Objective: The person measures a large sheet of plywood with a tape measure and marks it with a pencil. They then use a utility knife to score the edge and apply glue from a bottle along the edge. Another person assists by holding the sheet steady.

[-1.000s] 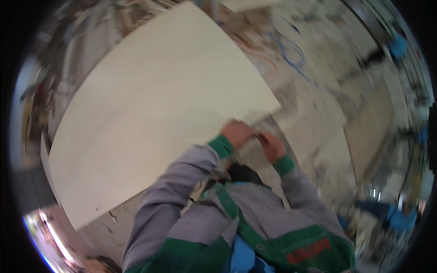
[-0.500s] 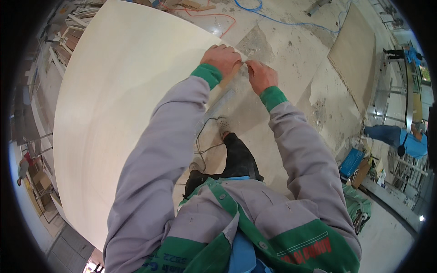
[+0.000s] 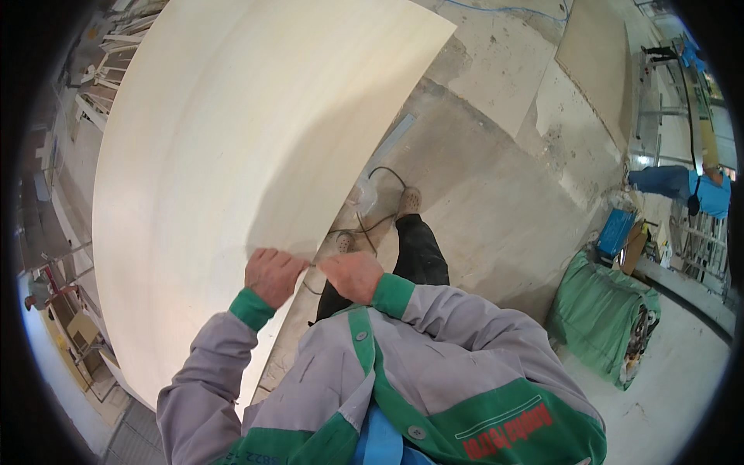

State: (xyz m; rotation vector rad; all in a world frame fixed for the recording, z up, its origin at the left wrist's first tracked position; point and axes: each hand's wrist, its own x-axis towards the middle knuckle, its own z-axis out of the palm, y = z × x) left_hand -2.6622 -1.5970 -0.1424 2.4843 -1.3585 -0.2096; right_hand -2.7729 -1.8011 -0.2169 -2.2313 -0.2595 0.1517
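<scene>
A large pale wooden panel (image 3: 194, 155) with a smooth face fills the left half of the view. At its right edge, close to my body, my left hand (image 3: 275, 277) rests with the fingers curled and closed. Just right of it, past the edge, my right hand (image 3: 354, 277) is also closed, its fingertips pinched toward the left ones. Both hands meet at a small spot on the panel's edge. Whatever lies between the fingertips is too small and covered to make out.
Dark cables (image 3: 364, 231) lie on the floor by my shoes, near a grey strip (image 3: 395, 136). A large flat board (image 3: 597, 70) lies at the far right. To the right stand a green bag (image 3: 593, 314) and a blue box (image 3: 616, 231). A person in blue (image 3: 705, 190) is further right.
Both hands have come back along the panel's edge, from its far part to close by my body. They stay closed and side by side. My view has shifted somewhat.
</scene>
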